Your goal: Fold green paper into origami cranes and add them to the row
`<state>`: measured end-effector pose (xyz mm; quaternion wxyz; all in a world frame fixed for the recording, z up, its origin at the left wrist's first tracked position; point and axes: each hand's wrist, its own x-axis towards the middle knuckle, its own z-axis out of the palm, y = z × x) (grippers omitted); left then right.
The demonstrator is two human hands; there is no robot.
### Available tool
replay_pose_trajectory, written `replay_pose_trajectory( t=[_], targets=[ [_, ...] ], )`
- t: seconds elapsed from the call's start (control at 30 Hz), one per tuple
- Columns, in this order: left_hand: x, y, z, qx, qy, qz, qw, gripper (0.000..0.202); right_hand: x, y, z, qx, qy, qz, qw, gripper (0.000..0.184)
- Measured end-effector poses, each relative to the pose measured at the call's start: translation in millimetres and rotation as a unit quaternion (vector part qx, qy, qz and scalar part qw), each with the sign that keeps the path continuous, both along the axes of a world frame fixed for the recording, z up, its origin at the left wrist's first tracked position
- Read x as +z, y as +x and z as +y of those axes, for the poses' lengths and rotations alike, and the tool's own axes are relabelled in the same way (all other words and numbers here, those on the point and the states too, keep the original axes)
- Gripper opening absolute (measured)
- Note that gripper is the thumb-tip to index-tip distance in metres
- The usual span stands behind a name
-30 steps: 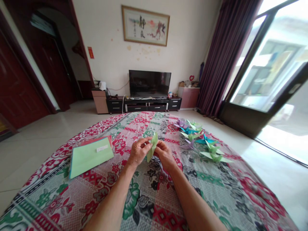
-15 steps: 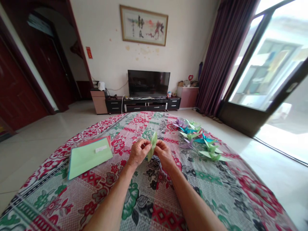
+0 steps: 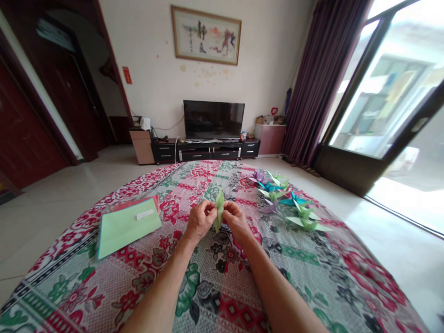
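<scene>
Centrally: folded green paper (image 3: 219, 210), long axis upright, pinched low between left hand (image 3: 200, 222) and right hand (image 3: 238, 222), both closed on it, equally near; surface (image 3: 215, 282) below the paper; paper cranes (image 3: 290, 202) to its right, sheet stack (image 3: 128, 225) to its left.

Cream wall (image 3: 152, 55), framed painting (image 3: 205, 35), TV (image 3: 213, 119), purple curtain (image 3: 322, 78), bright window (image 3: 391, 92).

A narrow folded light-green paper (image 3: 219, 210) — upright, pointed tip up — pinched above the table.

Paper cranes (image 3: 294, 208) lie right of a green paper stack (image 3: 128, 225) on the floral cloth (image 3: 104, 277)
</scene>
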<state>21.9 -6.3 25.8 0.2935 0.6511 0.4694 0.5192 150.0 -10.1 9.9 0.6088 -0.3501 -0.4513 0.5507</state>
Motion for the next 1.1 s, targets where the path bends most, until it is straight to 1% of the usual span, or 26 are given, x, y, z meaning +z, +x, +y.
replay_pose_trajectory(
  t=[0.1, 0.17, 0.27, 0.37, 0.43, 0.57, 0.63, 0.7, 0.77, 0.83, 0.97, 1.1],
  targets=[
    [-1.0, 0.7, -0.3, -0.034, -0.01, -0.03, 0.999, 0.021, -0.6, 0.9, 0.4, 0.014, -0.007, 0.017, 1.0, 0.021],
    [-2.0, 0.8, -0.1, -0.044, -0.004, -0.027, 0.999, 0.022, 0.0, 0.8, 0.0, 0.018, -0.01, 0.024, 0.999, 0.02],
    [-2.9, 1.0, 0.1, -0.032, 0.012, -0.003, 0.999, 0.018, 2.3, -0.3, -1.5, 0.016, -0.014, 0.029, 0.999, 0.019],
    [-3.0, 1.4, -0.3, -0.014, 0.013, 0.007, 1.0, 0.025, 4.9, -1.6, -3.0, 0.02, -0.016, 0.035, 0.999, 0.021],
    [-2.8, 1.6, -0.7, -0.015, 0.01, 0.006, 1.0, 0.026, 5.6, -1.9, -3.5, 0.021, -0.016, 0.036, 0.999, 0.022],
    [-2.2, 1.4, -1.1, -0.027, 0.017, 0.014, 0.999, 0.012, 2.5, -1.5, -1.5, 0.012, -0.01, 0.03, 0.999, 0.022],
    [-2.2, 1.2, -0.8, -0.03, 0.017, 0.015, 0.999, 0.01, -0.4, -1.2, 0.5, -0.004, -0.007, 0.023, 1.0, 0.021],
    [-2.3, 1.3, -0.5, -0.028, 0.013, 0.003, 1.0, 0.014, -3.0, -1.0, 2.4, -0.02, 0.0, 0.014, 1.0, 0.02],
    [-2.0, 1.9, -0.7, -0.023, 0.011, -0.009, 1.0, 0.022, -4.3, -0.9, 3.5, -0.025, 0.006, 0.014, 1.0, 0.02],
    [-1.0, 3.2, -1.8, -0.02, 0.016, -0.005, 1.0, 0.027, -4.1, -0.5, 3.5, -0.016, 0.005, 0.024, 1.0, 0.021],
    [2.6, 6.5, -5.4, -0.02, 0.04, 0.024, 0.999, 0.029, -2.0, 1.1, 1.6, 0.019, -0.011, 0.07, 0.997, 0.021],
    [4.4, 8.1, -7.3, -0.026, 0.047, 0.024, 0.998, 0.034, -0.2, 2.5, 0.3, 0.041, -0.01, 0.102, 0.994, 0.021]
  ],
)
